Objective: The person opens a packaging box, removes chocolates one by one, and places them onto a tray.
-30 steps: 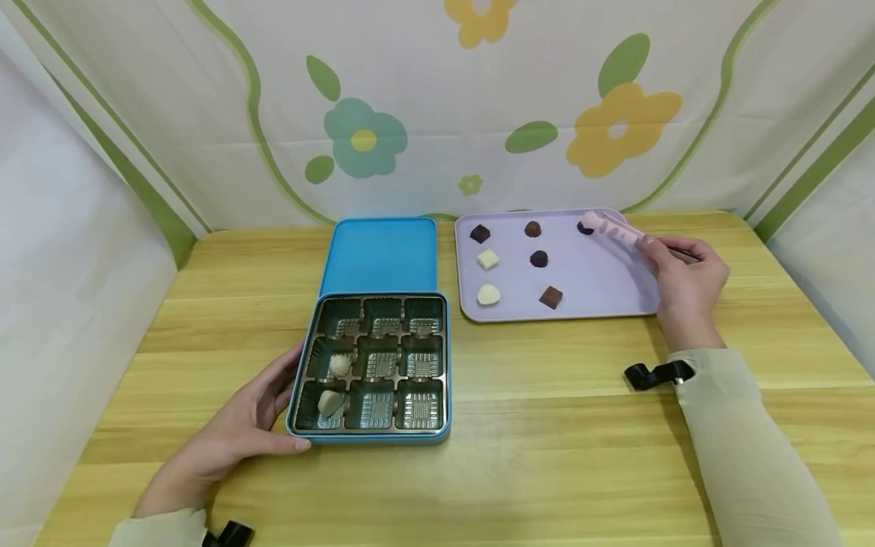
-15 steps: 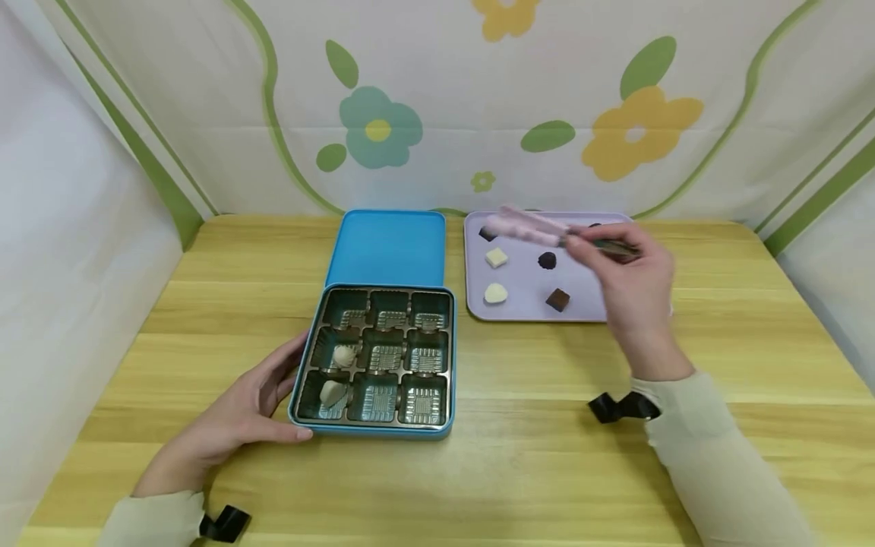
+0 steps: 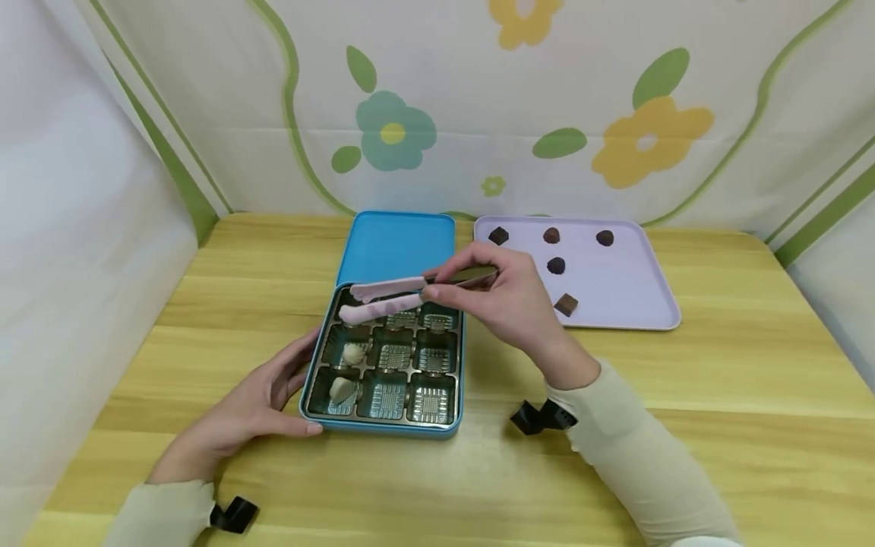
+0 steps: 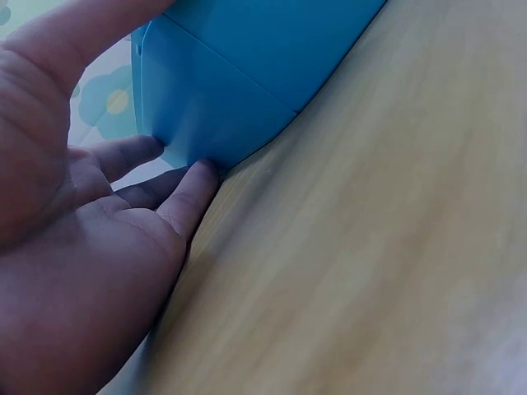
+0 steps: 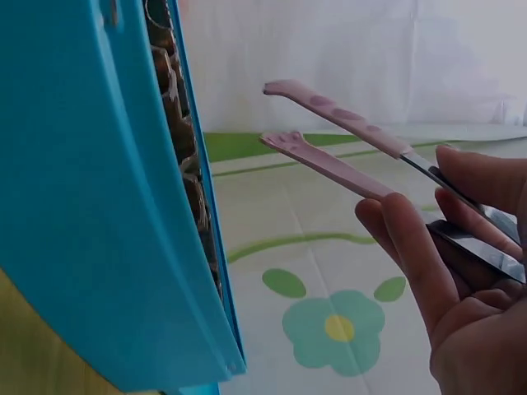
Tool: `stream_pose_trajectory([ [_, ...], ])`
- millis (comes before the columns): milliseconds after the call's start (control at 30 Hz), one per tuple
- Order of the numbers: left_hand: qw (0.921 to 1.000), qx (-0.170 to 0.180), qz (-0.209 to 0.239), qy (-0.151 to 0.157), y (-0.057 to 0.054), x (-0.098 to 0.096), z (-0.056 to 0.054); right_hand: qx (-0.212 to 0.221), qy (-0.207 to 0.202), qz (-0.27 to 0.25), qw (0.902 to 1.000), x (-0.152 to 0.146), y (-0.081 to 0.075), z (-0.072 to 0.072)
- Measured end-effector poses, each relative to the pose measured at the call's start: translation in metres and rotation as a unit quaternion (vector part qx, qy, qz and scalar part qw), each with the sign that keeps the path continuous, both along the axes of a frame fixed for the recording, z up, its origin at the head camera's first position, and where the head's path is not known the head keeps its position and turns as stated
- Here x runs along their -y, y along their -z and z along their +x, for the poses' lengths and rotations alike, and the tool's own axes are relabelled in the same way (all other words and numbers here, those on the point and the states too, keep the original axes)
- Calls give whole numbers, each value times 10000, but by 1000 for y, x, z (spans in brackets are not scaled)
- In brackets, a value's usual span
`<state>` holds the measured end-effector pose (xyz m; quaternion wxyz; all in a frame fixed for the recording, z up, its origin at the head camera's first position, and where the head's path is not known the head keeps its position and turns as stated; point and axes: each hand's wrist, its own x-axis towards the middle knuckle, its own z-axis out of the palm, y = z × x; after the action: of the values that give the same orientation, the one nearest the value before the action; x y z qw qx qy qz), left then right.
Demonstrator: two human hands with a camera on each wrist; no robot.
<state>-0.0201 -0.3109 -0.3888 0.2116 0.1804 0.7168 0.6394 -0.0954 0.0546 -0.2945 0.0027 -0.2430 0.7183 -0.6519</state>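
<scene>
A blue tin [image 3: 383, 431] with a divided insert stands on the table. Its left column holds a ridged white chocolate [image 3: 353, 353] in the middle compartment and a smooth white chocolate [image 3: 342, 390] in the front one. My left hand [image 3: 263, 403] rests against the tin's left side, its thumb at the front corner; in the left wrist view fingertips [image 4: 202, 171] touch the blue wall. My right hand [image 3: 506, 296] grips tongs with pink paw-shaped tips [image 5: 338, 169]. These tips are spread with nothing between them, above the back-left compartment, which they partly hide.
Behind the tin lies its blue lid [image 3: 396, 247]. A lilac tray [image 3: 622, 308] at the right bears several dark and brown chocolates, including a square brown one [image 3: 566, 305]. My right hand hides the tray's left part. A flowered cloth [image 3: 465, 99] hangs along the back edge.
My right hand has carried the tongs leftward from the tray's far right chocolate to above the tin. That chocolate is still on the tray. My left hand keeps its place at the tin.
</scene>
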Motion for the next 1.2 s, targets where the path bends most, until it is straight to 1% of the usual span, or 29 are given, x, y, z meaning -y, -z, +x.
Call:
stream_pose_trajectory([
  [67, 10000, -9, -5, 23, -1, 0, -2, -116, -223, 42, 9997, 5, 1, 1],
  [133, 10000, -25, 2, 50, -1, 1, -3, -290, -429, 189, 9985, 11, 2, 3],
  [267, 10000, -26, 54, 39, 0, 3, -2, -698, -744, 780, 9917, 23, 2, 5],
  [333, 9999, -13, 99, 22, 0, 3, -2, -976, -783, 1145, 9855, 29, 1, 5],
  [467, 9999, -28, 159, 53, 2, 2, -1, -1383, -766, 1787, 9711, 41, -1, 6],
  [633, 9998, 21, 175, 57, 1, 1, -1, -1599, -1021, 2419, 9516, 57, 0, 6],
  [700, 9999, 58, 157, 39, 1, 1, -1, -1557, -1092, 2527, 9487, 60, 1, 7],
  [800, 9999, 89, 129, 34, 1, 1, -1, -1437, -1081, 2488, 9517, 60, 2, 6],
  [1033, 9999, 48, 101, 31, 1, 2, -1, -1052, -881, 2068, 9687, 48, -2, 4],
  [1200, 10000, 54, 66, 10, 2, 1, -1, -778, -581, 1416, 9852, 33, -6, 2],
])
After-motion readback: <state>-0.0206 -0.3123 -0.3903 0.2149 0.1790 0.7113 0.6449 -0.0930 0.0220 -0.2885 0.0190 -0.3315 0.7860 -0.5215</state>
